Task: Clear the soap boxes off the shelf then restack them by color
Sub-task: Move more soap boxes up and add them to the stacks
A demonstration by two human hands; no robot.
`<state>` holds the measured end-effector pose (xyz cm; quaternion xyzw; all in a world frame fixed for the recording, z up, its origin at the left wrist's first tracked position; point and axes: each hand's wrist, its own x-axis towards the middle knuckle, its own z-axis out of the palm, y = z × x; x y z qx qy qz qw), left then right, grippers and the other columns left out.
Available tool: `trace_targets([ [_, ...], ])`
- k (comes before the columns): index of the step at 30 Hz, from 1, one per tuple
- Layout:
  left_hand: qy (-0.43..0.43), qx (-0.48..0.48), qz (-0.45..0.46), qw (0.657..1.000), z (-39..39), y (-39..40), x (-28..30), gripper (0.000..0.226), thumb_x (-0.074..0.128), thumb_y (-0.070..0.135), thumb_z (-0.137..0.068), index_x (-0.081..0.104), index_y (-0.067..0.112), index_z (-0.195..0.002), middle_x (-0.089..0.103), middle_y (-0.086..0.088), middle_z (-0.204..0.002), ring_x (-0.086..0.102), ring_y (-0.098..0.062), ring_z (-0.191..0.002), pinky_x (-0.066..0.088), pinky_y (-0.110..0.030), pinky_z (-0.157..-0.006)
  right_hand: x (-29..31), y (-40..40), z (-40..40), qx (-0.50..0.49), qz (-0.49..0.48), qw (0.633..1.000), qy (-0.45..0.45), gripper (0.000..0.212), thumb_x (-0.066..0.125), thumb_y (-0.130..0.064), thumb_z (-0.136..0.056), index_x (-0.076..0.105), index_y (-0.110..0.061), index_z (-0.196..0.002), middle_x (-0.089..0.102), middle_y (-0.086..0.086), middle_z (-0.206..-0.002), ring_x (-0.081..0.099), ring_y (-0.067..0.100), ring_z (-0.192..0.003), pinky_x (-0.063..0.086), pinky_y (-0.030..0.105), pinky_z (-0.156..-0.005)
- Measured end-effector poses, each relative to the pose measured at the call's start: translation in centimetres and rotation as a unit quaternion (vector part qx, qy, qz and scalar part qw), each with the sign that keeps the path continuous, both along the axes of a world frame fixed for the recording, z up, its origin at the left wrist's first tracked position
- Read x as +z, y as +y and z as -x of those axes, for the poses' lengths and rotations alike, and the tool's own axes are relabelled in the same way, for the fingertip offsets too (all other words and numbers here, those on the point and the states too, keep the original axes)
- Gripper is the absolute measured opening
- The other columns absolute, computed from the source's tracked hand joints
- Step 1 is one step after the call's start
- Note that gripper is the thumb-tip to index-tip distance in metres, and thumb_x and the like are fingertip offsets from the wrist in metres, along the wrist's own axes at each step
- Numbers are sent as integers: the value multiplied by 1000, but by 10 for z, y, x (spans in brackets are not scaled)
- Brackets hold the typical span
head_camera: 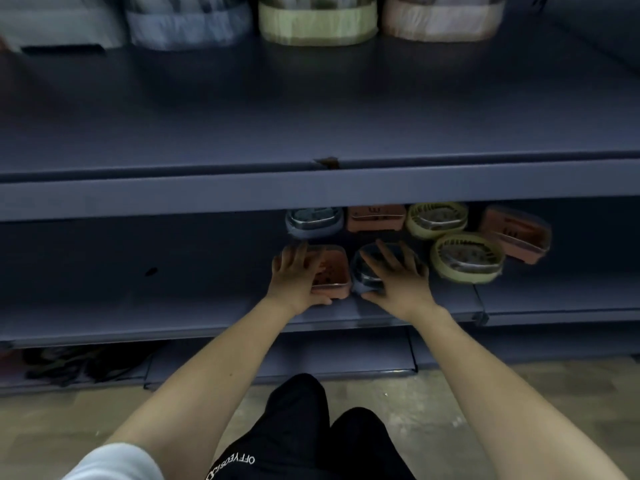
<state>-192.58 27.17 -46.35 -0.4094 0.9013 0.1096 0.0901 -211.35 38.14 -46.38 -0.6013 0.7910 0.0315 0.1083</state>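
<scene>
Several soap boxes sit on the lower shelf [207, 306]. My left hand [298, 275] lies over a pink box [334, 271] at the front, fingers around its left side and thumb at its front. My right hand [394, 275] covers a dark blue box [363, 282] beside it. Behind them stand a blue box [313, 221] and a pink box [375, 218]. To the right are two green round boxes [436, 220] [467, 258] and a tilted pink box [516, 235].
The upper shelf [311, 116] carries blue [188, 24], green [317, 22] and pink [443, 19] stacks at its back. Its front lip [311, 188] overhangs the lower boxes. Dark items [79, 365] lie on the bottom shelf at left. My black-clad knees [311, 427] are below.
</scene>
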Motion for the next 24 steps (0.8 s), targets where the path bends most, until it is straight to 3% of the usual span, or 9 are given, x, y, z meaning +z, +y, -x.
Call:
trace_targets([
  [7,20,-13,20,1000,-29,43,62,101,68,63,-69,16,30,-149,13,-10,-154,14,-36,-138,19,-49,-112,61,57,-28,-41,21,998,-51,74,48,-60,-87,8,-45,-147,-3,-8,-159,-4,33,-143,17,56,-109],
  [12,-4,-10,13,1000,-47,77,113,99,60,67,-74,8,29,-150,6,-8,-156,8,-36,-140,12,-47,-115,105,94,-48,-49,18,996,-67,73,34,-68,-84,0,-48,-145,-8,-10,-158,-10,30,-144,12,58,-111],
  [24,53,44,-9,998,-102,100,219,103,60,69,-72,4,33,-150,7,-2,-157,4,-29,-142,14,-46,-114,216,103,-97,-14,26,998,-60,74,44,-60,-89,-2,-49,-145,-12,-12,-157,-15,27,-144,10,57,-112],
])
